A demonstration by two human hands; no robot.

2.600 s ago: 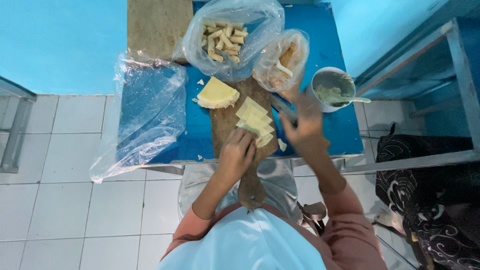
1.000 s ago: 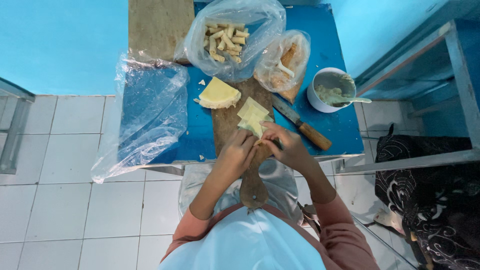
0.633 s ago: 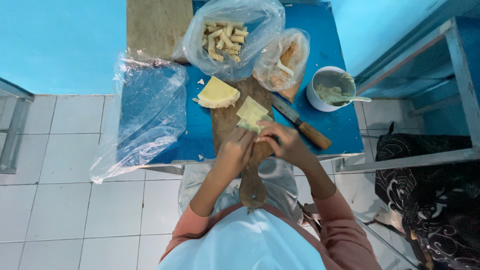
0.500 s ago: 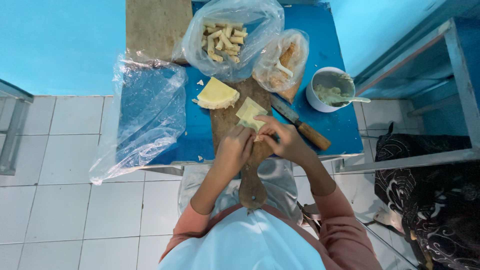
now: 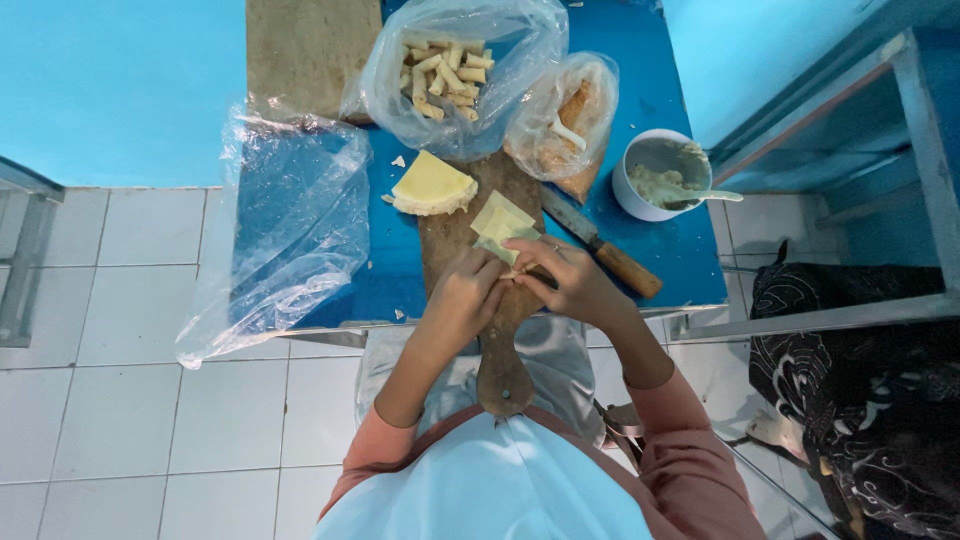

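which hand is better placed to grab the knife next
Right, probably. The right hand lies just beside the knife, whose wooden handle points toward it; the left hand is farther, across the cutting board.

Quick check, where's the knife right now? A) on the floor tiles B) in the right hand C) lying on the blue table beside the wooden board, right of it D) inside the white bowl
C: the knife lies on the blue table along the right edge of the wooden board, untouched, while the left hand and right hand meet over the board.
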